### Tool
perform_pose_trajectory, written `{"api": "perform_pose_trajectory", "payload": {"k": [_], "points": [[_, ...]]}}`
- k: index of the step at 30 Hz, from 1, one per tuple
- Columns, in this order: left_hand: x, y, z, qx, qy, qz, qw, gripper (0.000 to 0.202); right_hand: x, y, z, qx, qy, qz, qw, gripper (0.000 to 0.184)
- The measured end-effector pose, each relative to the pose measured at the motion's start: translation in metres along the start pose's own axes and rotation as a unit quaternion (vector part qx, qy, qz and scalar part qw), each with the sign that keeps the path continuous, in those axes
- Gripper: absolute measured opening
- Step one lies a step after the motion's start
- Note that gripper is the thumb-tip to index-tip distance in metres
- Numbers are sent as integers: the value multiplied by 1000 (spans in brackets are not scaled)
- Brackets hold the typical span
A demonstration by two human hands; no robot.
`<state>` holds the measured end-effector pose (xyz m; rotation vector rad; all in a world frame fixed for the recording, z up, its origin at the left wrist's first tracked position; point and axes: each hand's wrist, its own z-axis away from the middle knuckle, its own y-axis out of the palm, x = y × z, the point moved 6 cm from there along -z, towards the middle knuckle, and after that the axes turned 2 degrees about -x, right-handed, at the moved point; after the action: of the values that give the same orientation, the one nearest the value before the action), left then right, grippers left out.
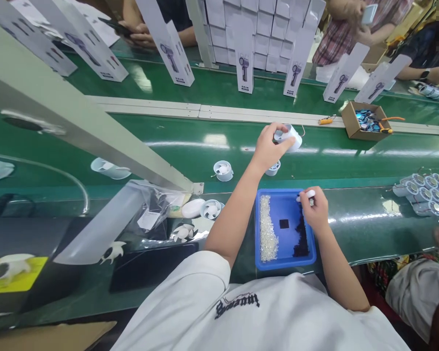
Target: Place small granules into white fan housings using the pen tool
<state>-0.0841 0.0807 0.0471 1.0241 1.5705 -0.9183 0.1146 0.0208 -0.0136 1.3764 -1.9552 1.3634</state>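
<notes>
My left hand (269, 146) is closed around a white cylindrical fan housing (294, 140), raised over the green bench; a thin wire sticks out of its far side. My right hand (317, 210) is closed on a small white pen-like tool (310, 194) above the right edge of a blue tray (258, 229). Inside the tray, clear beads (268, 234) lie along the left side and small black pieces (300, 236) along the right. A black square (284, 224) sits between them. Just beyond the tray, another fan housing (273, 169) stands partly behind my left hand.
A fan housing (223, 170) stands left of my forearm, beside a slanting metal post (131, 131). Loose fan blades (184, 233) lie at left. Several motor housings (429, 192) cluster at right. A cardboard box (364, 124) and printed boxes (244, 68) stand farther back. Other people work around.
</notes>
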Motion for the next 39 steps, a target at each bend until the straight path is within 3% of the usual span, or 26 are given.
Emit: {"api": "perform_pose_trajectory", "payload": {"k": [3, 8, 14, 22, 24, 27, 29, 32, 35, 39], "points": [[6, -6, -4, -12, -31, 68, 997, 15, 1, -11, -2, -42, -26, 34, 998, 20], [12, -11, -7, -47, -60, 92, 993, 17, -5, -11, -1, -35, -9, 50, 998, 23], [13, -10, -8, -46, -72, 114, 990, 16, -7, -9, 1, -35, -7, 45, 998, 23], [14, 9, -4, 51, -144, 262, 953, 7, 11, -14, 14, -5, -20, 7, 1000, 15], [13, 13, -2, 55, -161, 270, 948, 10, 20, -11, 24, 20, -37, -14, 999, 12], [11, 18, 4, 52, -179, 261, 947, 18, 34, 3, 40, 127, -74, -24, 989, 11], [9, 24, 8, 59, -186, 254, 947, 20, 42, 4, 44, 143, -89, -28, 985, 10], [5, 33, 16, 84, -192, 242, 947, 20, 53, -19, 36, 3, -121, -55, 991, 8], [0, 41, 24, 105, -189, 232, 948, 21, 58, -46, 25, -145, -125, -80, 978, 13], [-10, 47, 33, 133, -186, 227, 947, 19, 55, -58, 11, -204, -86, -115, 969, 12]]}}
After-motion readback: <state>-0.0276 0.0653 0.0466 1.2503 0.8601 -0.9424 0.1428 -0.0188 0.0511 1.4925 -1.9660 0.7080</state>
